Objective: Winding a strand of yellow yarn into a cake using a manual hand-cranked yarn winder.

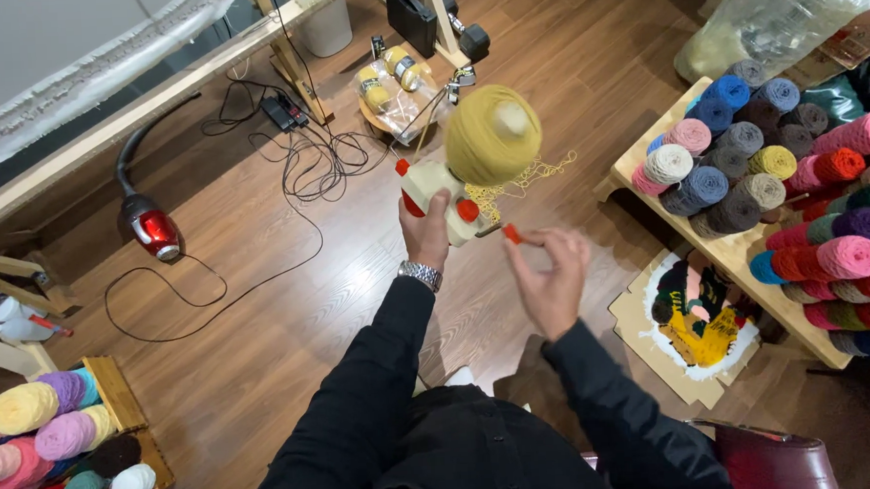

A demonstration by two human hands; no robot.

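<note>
Left hand [427, 230] grips the yarn winder [440, 197], its mustard ball [492, 134] already full; right hand [552, 278], at 4 o'clock, pinches the crank knob [511, 234].

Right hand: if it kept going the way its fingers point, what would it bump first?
The right hand points up-left at the winder's red crank knob, which its fingertips seem to pinch already. Beyond comes the mustard yarn ball; depth is unclear.
</note>
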